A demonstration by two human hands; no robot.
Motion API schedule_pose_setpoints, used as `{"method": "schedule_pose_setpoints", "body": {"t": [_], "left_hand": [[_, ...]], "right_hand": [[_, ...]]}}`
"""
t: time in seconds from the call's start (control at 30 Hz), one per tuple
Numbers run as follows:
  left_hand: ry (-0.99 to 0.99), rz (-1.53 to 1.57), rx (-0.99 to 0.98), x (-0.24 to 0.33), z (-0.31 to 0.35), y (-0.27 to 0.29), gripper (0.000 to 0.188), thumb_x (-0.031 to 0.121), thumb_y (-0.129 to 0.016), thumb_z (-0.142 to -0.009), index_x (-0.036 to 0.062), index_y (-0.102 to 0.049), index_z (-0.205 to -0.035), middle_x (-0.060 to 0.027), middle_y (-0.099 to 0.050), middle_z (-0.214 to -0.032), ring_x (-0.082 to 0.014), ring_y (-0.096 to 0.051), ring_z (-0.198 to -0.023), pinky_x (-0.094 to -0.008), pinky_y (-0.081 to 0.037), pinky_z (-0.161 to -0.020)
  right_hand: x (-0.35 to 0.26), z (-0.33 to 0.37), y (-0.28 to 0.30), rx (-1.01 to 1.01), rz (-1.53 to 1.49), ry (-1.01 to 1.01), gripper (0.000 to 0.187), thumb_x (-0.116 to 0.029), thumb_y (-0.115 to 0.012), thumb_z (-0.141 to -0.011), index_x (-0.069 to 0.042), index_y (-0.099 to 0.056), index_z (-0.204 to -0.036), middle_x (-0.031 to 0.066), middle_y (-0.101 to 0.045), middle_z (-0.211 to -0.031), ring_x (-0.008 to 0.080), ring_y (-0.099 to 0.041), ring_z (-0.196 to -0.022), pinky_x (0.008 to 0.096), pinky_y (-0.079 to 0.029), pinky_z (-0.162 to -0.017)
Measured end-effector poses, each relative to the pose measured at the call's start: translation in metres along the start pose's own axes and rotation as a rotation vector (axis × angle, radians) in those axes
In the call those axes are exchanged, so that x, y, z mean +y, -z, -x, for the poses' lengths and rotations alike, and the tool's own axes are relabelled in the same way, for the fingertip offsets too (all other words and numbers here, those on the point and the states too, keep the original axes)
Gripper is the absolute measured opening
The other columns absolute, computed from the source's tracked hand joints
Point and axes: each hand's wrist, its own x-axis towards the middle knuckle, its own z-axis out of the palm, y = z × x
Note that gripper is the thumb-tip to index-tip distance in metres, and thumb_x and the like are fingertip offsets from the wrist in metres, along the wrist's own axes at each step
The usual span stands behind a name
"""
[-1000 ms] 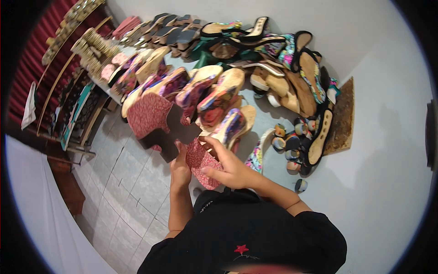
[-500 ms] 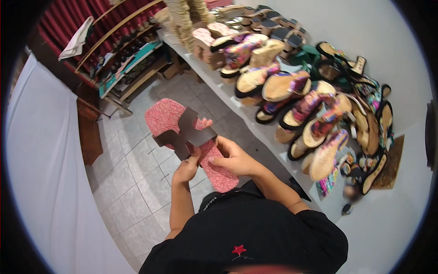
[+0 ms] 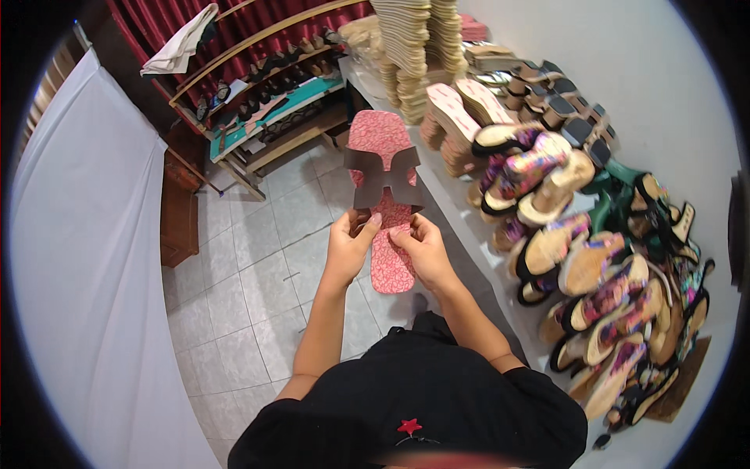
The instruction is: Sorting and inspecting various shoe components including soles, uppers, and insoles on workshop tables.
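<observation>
Between both hands I hold a flat sandal sole (image 3: 392, 270), covered in a red and white crackle pattern, its broad toe end pointing away from me. A dark brown X-shaped strap (image 3: 386, 186) lies across its upper half, with the strap's ends standing out past both edges. My left hand (image 3: 349, 244) grips the sole's left edge below the strap, thumb on top. On the opposite edge my right hand (image 3: 423, 246) does the same, thumb pressed on the patterned face. The fingers underneath are mostly hidden.
Many finished sandals (image 3: 586, 258) crowd a long table at my right. Stacks of wavy pale soles (image 3: 406, 55) rise at its far end. A wooden rack (image 3: 273, 105) with shoes stands ahead before a red curtain. White cloth (image 3: 94, 234) hangs at left above grey floor tiles (image 3: 242, 313).
The sole has turned from a leftward slant to nearly straight away from me. My left hand has shifted from the strap to the sole's left edge. The whole view has swung left.
</observation>
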Motion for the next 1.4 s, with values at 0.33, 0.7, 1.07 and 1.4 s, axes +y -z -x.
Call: {"method": "schedule_pose_setpoints", "body": {"t": [0.33,0.7,1.07,1.4], "left_hand": [[-0.077,-0.195,0.158,-0.029,-0.176,0.09,0.022,0.015,-0.049,-0.088,-0.0056,-0.054,-0.092,-0.0041,-0.056,-0.071,-0.0071,-0.045,-0.066,-0.025,-0.04,-0.059],[-0.053,-0.358,-0.061,-0.053,-0.356,0.221,0.028,0.02,-0.062,-0.08,-0.004,-0.049,-0.084,-0.0054,-0.045,-0.062,-0.0112,-0.037,-0.058,-0.031,-0.035,-0.051],[-0.046,-0.045,-0.434,-0.067,-0.566,0.249,0.03,0.009,-0.073,-0.069,-0.0028,-0.053,-0.088,-0.0032,-0.057,-0.075,-0.0058,-0.05,-0.069,-0.0231,-0.043,-0.058],[-0.031,0.066,-0.402,-0.093,-0.786,0.19,0.013,0.011,-0.05,-0.086,0.0033,-0.052,-0.076,0.0064,-0.045,-0.066,-0.0007,-0.036,-0.06,-0.0203,-0.03,-0.051]], "right_hand": [[0.004,-0.218,-0.028,-0.078,0.487,0.014,0.028,-0.018,-0.059,-0.082,0.002,-0.05,-0.099,0.005,-0.057,-0.086,0.0087,-0.055,-0.074,0.0226,-0.045,-0.066],[0.067,-0.457,-0.084,-0.025,0.321,0.18,0.017,-0.013,-0.06,-0.082,0.0,-0.057,-0.092,0.0009,-0.057,-0.08,0.006,-0.051,-0.07,0.0213,-0.043,-0.063],[0.049,-0.622,-0.068,0.2,-0.064,0.002,0.021,-0.023,-0.057,-0.085,-0.004,-0.054,-0.092,0.0029,-0.059,-0.072,0.0095,-0.056,-0.058,0.0244,-0.046,-0.049],[0.023,-0.743,-0.013,0.378,0.129,0.325,0.04,-0.026,-0.045,-0.09,0.0,-0.037,-0.119,0.0086,-0.049,-0.101,0.0155,-0.055,-0.088,0.0289,-0.047,-0.075]]}}
